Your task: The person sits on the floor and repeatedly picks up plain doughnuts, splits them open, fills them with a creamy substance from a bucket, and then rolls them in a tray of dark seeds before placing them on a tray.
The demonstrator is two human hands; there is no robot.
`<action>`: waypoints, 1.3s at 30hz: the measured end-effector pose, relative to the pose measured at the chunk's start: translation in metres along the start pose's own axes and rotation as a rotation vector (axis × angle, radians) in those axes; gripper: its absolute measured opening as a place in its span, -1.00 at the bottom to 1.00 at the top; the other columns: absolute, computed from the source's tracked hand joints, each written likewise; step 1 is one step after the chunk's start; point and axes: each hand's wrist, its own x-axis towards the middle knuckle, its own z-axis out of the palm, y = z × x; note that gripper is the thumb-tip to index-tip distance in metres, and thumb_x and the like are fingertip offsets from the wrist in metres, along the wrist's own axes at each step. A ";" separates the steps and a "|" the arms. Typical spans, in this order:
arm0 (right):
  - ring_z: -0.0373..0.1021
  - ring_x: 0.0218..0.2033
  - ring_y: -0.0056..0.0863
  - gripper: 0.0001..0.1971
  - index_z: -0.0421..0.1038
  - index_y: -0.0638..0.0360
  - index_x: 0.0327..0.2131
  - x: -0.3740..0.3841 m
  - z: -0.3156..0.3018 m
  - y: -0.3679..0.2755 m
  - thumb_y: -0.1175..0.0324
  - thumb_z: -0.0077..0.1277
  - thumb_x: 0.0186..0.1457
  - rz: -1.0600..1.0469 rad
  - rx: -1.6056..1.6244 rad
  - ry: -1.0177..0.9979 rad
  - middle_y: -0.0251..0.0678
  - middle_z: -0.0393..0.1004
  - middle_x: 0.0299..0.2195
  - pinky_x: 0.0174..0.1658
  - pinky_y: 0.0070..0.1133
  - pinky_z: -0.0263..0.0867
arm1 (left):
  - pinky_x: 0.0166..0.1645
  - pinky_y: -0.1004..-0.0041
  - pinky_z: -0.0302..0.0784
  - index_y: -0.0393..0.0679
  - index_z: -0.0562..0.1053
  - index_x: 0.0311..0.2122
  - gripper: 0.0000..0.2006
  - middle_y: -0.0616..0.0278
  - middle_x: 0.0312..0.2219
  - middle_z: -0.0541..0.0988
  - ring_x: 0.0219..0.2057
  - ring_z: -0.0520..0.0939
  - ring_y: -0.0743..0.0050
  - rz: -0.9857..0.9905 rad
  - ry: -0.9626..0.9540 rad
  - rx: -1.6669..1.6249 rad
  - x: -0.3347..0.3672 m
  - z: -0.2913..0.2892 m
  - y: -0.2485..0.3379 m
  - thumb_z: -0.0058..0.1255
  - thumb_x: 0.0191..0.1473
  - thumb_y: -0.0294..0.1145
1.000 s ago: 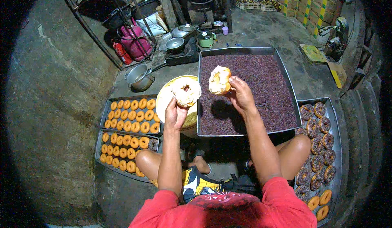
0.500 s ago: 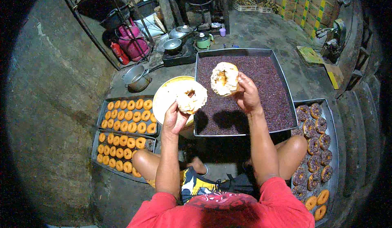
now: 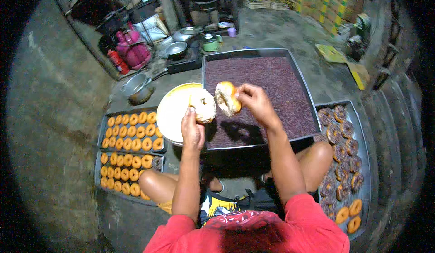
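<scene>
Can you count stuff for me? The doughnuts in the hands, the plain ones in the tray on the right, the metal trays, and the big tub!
Held doughnuts: 2, one in the left hand, one in the right hand
Plain doughnuts in the right tray: 3
Metal trays: 4
Tub: 1
Total: 10

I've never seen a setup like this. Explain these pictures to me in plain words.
There is no machine here: a person works bare-handed. The view looks down from a wide fisheye camera worn on the head, so straight edges bend. The left hand holds a pale-coated doughnut; the right hand holds a second doughnut, pale on one face. Beneath the right hand is a large metal tray of dark bits, with a yellow-rimmed tub beside it. Plain golden doughnuts lie further left; a tray on the right holds mostly dark-coated ones.
</scene>
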 end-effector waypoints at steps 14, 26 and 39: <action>0.52 -0.29 -0.08 -0.82 0.54 0.14 -0.38 0.059 -0.141 0.133 0.32 -0.02 0.02 0.085 -1.225 -0.075 -0.02 0.56 -0.36 -0.25 -0.22 0.43 | 0.27 0.19 0.22 -0.37 0.26 0.19 -0.57 -0.15 0.07 0.43 0.13 0.43 0.00 0.708 -0.525 1.172 0.049 0.081 -0.067 -0.24 0.22 -0.49; 0.38 -0.30 -0.69 -0.82 0.43 0.11 -0.22 -0.127 -0.269 -0.001 0.24 0.04 0.18 0.228 -0.237 0.424 -0.48 0.44 -0.35 -0.27 -0.61 0.39 | 0.38 0.07 -0.11 -0.30 0.20 0.24 -0.45 -0.17 0.22 0.23 0.28 0.17 -0.16 0.426 -1.056 1.490 0.047 0.081 -0.133 -0.27 0.08 -0.64; 0.36 -0.54 -0.75 -0.74 0.48 0.06 -0.29 -0.688 -0.232 -0.099 0.12 -0.10 0.20 0.994 -0.114 1.021 -0.53 0.44 -0.48 -0.55 -0.70 0.32 | 0.37 0.20 -0.06 -0.19 0.24 0.25 -0.52 -0.10 0.26 0.19 0.33 0.11 -0.05 0.499 -1.432 1.578 0.121 0.064 -0.121 -0.21 0.21 -0.47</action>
